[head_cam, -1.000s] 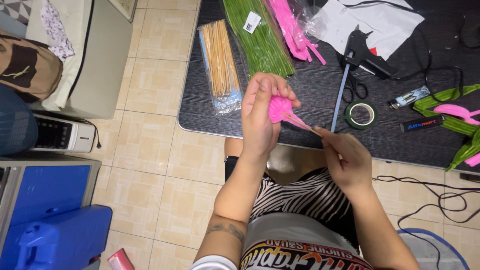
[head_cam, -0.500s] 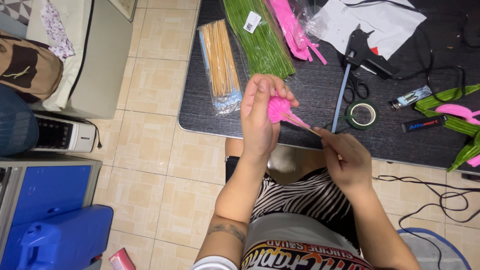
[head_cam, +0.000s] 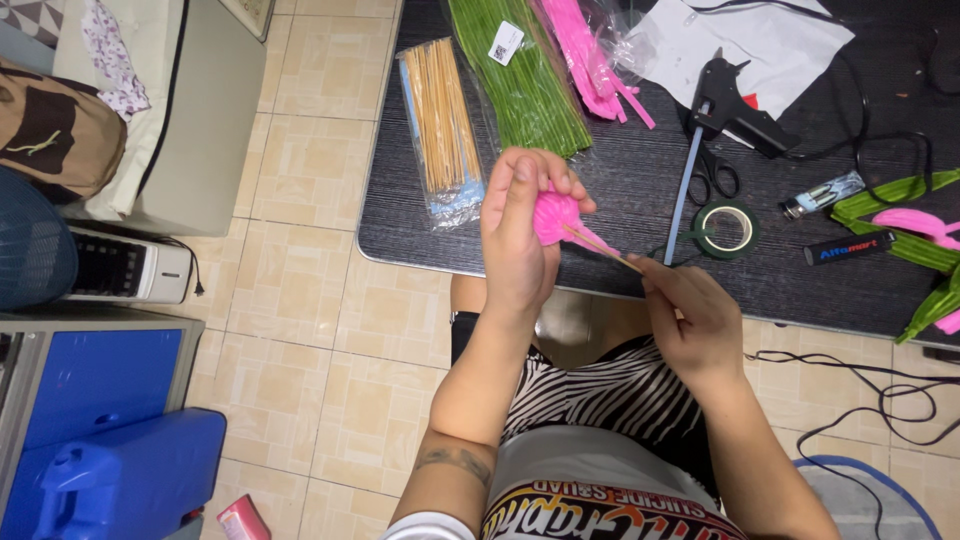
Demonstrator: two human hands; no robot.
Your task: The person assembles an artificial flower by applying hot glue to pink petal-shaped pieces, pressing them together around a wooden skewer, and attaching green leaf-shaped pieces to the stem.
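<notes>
My left hand (head_cam: 520, 235) is wrapped around a small pink flower bud (head_cam: 555, 215) made of pink strips, held just in front of the black table's near edge. A thin wooden stick (head_cam: 605, 250) runs from the bud down to my right hand (head_cam: 695, 325), whose fingers pinch its lower end. Both hands hover above my lap.
On the black table (head_cam: 640, 180) lie a bag of wooden sticks (head_cam: 440, 125), a bundle of green stems (head_cam: 520, 75), pink strips (head_cam: 590, 50), a black glue gun (head_cam: 735, 105), scissors (head_cam: 710, 175), a green tape roll (head_cam: 727, 228), a lighter (head_cam: 822, 195) and green-and-pink finished pieces (head_cam: 915, 235). Cables trail at the right.
</notes>
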